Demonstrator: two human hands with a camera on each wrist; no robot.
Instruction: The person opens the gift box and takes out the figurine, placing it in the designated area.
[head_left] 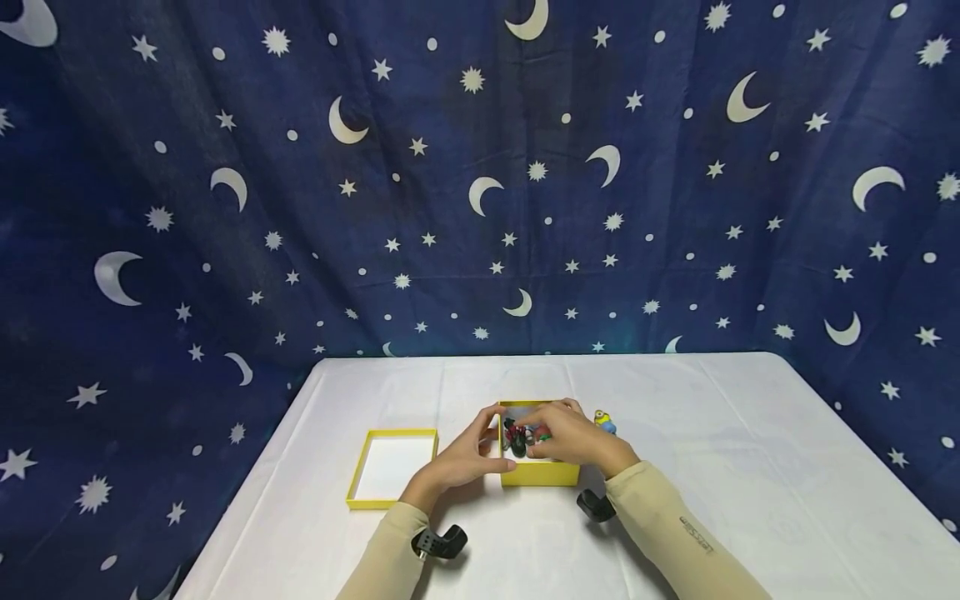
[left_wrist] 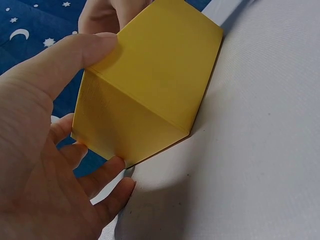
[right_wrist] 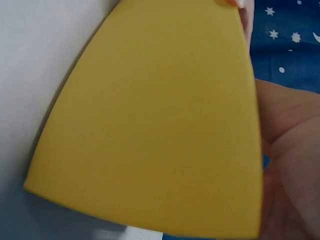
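A yellow box (head_left: 540,475) with a white inside stands uncovered on the table. My left hand (head_left: 467,457) holds its left side: in the left wrist view the thumb lies on the top edge of the near wall and the fingers (left_wrist: 102,177) touch the side wall. My right hand (head_left: 567,433) reaches over the right wall into the box, index finger and thumb spread around small things. Inside lie a black-and-red item (head_left: 516,437) and a red-and-green item (head_left: 543,433), partly under that hand. I cannot tell whether the right fingers pinch anything; the wall hides them in the right wrist view.
Left of the box, a shallow yellow-rimmed lid (head_left: 355,471) lies with its white inside up. A small yellow-and-blue figurine (head_left: 604,422) stands just right of the box. The white-covered table (head_left: 720,500) ends at a dark blue curtain (head_left: 450,183) with moons and stars.
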